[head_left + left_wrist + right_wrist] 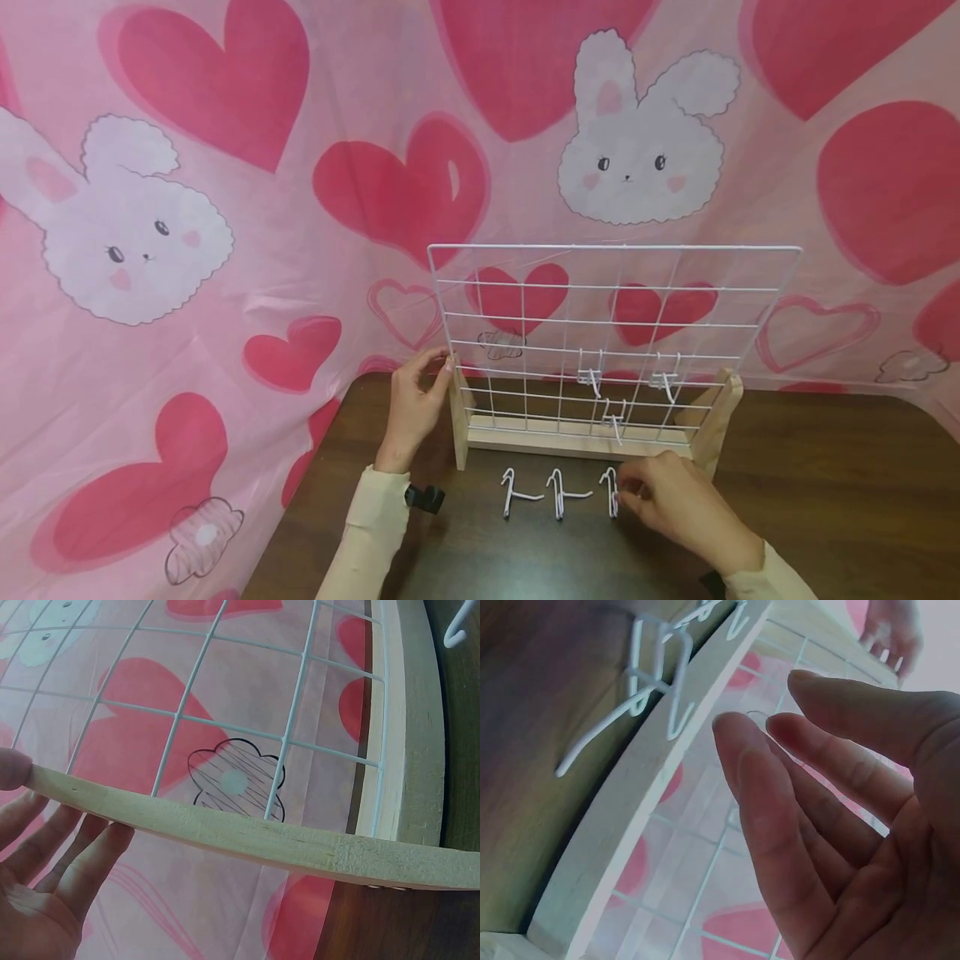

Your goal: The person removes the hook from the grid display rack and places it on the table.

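Note:
A white wire grid rack [547,333] stands upright in a pale wooden stand. My left hand [420,400] grips the stand's left side post [217,832], thumb on one face and fingers against the other. Three white wire hooks hang on the grid's lower right part, one of them a hook [613,419] below the other two. In front of the stand, three more lie in a row: a left hook [510,493], a middle hook [558,494] and a right hook [611,492]. My right hand [671,500] is beside the right hook, thumb and fingers apart with nothing between them.
The wooden base bar [577,440] runs along the rack's foot, and the right side post [723,417] rises behind my right hand. All of it stands on a dark brown table [840,483]. A pink cloth [300,233] with hearts and rabbits hangs behind.

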`<state>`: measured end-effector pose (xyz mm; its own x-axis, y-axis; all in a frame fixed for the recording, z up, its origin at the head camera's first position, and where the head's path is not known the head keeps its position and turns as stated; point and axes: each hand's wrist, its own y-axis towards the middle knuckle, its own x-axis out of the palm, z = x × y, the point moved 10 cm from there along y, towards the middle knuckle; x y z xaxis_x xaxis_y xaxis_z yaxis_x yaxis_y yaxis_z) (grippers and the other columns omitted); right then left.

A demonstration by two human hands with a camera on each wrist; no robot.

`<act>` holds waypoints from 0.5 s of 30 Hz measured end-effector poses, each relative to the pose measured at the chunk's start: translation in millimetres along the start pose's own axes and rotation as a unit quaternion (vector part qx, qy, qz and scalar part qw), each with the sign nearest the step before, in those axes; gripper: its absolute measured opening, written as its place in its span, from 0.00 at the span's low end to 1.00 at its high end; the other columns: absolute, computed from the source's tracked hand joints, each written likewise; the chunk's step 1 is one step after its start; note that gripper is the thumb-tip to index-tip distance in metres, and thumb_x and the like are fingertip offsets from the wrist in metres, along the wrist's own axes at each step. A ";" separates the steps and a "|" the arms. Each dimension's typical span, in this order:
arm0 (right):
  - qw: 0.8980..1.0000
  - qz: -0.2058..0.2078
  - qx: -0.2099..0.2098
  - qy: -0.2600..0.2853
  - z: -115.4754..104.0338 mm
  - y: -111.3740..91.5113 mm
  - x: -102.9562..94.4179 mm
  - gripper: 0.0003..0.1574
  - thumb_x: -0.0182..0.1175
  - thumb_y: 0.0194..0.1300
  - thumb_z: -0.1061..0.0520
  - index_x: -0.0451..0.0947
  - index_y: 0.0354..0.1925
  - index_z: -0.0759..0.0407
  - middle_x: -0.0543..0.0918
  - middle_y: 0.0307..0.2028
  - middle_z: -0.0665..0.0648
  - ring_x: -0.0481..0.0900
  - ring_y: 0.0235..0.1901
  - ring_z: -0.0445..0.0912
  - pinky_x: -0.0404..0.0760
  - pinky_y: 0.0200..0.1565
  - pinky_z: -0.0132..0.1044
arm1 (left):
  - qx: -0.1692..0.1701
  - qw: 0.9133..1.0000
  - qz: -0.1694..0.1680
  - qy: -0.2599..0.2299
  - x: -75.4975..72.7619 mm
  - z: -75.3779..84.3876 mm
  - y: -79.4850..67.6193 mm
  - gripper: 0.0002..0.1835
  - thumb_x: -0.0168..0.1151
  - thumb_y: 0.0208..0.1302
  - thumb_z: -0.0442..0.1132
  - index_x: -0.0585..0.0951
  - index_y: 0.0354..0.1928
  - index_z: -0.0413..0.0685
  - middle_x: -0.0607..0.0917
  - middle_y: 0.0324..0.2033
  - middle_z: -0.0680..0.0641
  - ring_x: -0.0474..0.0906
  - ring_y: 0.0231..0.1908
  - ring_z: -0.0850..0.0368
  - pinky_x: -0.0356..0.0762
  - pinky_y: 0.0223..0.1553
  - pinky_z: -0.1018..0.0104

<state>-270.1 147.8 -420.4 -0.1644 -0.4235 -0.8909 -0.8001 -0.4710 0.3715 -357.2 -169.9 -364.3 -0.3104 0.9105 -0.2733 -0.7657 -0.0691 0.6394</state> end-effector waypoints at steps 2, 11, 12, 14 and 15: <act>1.000 0.007 -0.001 0.010 -2.3 0.5 -2.9 0.10 0.79 0.50 0.57 0.88 0.30 0.44 0.83 0.21 0.35 0.74 0.23 0.26 0.73 0.26 0.30 | 0.000 1.000 0.000 0.000 0.2 0.0 0.6 0.11 0.66 0.68 0.30 0.87 0.51 0.35 0.92 0.43 0.38 0.90 0.41 0.44 0.84 0.39 0.72; 0.996 0.070 -0.040 0.025 -14.6 0.8 -15.9 0.12 0.80 0.48 0.58 0.88 0.31 0.44 0.86 0.23 0.36 0.76 0.24 0.23 0.74 0.25 0.26 | -0.002 1.000 0.003 -0.003 -0.1 -2.1 -0.7 0.11 0.66 0.68 0.29 0.86 0.50 0.33 0.92 0.42 0.37 0.89 0.41 0.42 0.85 0.40 0.67; 0.995 0.080 -0.047 0.025 -16.5 0.6 -17.8 0.13 0.80 0.47 0.58 0.88 0.31 0.44 0.86 0.23 0.36 0.76 0.24 0.23 0.74 0.25 0.25 | -0.005 1.000 0.002 -0.004 -0.1 -2.1 -0.8 0.11 0.66 0.68 0.29 0.86 0.50 0.33 0.92 0.42 0.37 0.89 0.41 0.43 0.85 0.40 0.67; 0.992 0.103 -0.061 0.026 -20.4 0.3 -22.1 0.14 0.81 0.46 0.59 0.88 0.31 0.45 0.87 0.23 0.36 0.76 0.24 0.22 0.73 0.26 0.23 | -0.010 1.000 -0.001 -0.003 0.1 -2.2 -0.6 0.11 0.66 0.69 0.30 0.87 0.51 0.35 0.92 0.42 0.38 0.89 0.41 0.44 0.84 0.40 0.69; 0.991 0.116 -0.067 0.027 -22.1 0.1 -24.4 0.15 0.82 0.44 0.59 0.88 0.31 0.45 0.87 0.23 0.36 0.76 0.24 0.22 0.73 0.26 0.22 | -0.012 1.000 -0.002 -0.003 0.1 -1.9 -0.3 0.11 0.66 0.69 0.30 0.87 0.51 0.35 0.92 0.42 0.38 0.89 0.41 0.45 0.84 0.40 0.70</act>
<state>-253.4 140.9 -392.9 -0.3011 -0.5719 -0.7631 -0.6599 -0.4528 0.5996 -358.0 -170.6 -365.9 -0.3041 0.9130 -0.2719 -0.7799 -0.0747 0.6215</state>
